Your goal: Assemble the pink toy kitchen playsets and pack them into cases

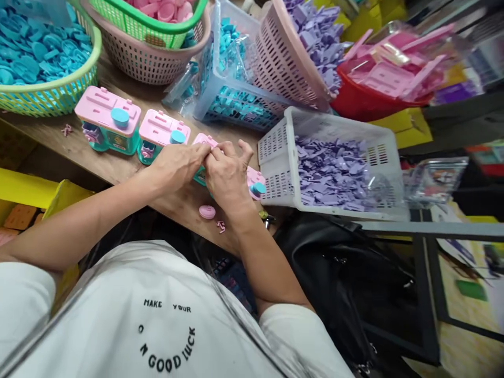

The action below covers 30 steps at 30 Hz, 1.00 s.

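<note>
Head view: your two hands meet near the middle of the frame, over the third toy (205, 139) from the left in a slanting row on the table (177, 203). This toy shows a strip of pink top just beyond your fingertips and a bit of turquoise base below them; the rest is hidden. Your left hand (179, 164) comes in from the left and your right hand (228, 170) from the lower right, with their thumbs and fingers drawn in close together at the pink top. Both seem equally near it. You cannot tell from here whether either is clamped on a part, since the fingertips hide the spot.

What counts is the toy's lie: its top seems to run lengthwise along the row, from upper left down to the right, so your left hand covers its near left side and your right hand its right end.

To the left stand two toys with blue discs on top, the nearer one (163, 127) just beside your left hand. Another toy (255, 179) shows past your right wrist, next to the white basket (292, 157). Below your hands lie a pink oval piece (207, 212) and small pink bits (221, 227).
</note>
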{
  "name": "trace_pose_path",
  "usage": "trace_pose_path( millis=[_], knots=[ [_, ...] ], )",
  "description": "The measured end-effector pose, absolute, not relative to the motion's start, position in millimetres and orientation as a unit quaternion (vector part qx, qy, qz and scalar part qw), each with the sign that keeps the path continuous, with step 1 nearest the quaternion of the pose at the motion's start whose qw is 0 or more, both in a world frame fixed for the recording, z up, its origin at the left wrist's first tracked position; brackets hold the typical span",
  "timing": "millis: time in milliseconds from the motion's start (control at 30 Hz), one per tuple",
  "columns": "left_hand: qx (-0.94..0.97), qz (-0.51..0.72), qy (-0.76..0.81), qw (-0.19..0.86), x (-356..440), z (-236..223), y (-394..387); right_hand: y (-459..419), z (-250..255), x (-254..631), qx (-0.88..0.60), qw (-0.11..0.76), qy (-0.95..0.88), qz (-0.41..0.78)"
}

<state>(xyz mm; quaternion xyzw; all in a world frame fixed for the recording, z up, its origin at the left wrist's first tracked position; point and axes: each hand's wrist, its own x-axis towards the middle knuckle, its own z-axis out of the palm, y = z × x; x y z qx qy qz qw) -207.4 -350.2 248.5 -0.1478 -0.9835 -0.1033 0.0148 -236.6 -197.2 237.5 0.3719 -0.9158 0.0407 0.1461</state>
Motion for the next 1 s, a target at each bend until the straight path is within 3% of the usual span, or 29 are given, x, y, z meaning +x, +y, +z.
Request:
trace_pose_path(
  millis=[200,367,467,633,767,1000],
  knots=[
    [-0.238,-0.196,-0.935,0.174,-175.9,220.6,-342.0,-122.4,235.6,-183.9,0.267,0.18,-0.923,0.208],
    [-0.297,-0.222,-0.927,0.051,-153.3,179.9,-303.8,-71.1,185.8,-136.4,0.173,-0.004,-0.927,0.332],
    [-0.281,-0.222,-0.934,0.004,-162.1,165.4,-290.9,-69.9,166.0,-134.2,0.134,-0.033,-0.913,0.384],
    [-0.206,-0.358,-0.91,0.028,-176.2,168.9,-296.6,-68.3,167.7,-152.6,0.148,0.002,-0.926,0.347],
    [-0.073,-0.506,-0.859,0.014,-171.7,177.6,-305.2,-64.3,172.0,-165.0,0.178,-0.017,-0.943,0.282],
    [0.046,-0.644,-0.751,-0.135,-156.2,179.3,-307.9,-64.1,181.1,-180.6,0.227,-0.036,-0.946,0.227]
  ],
)
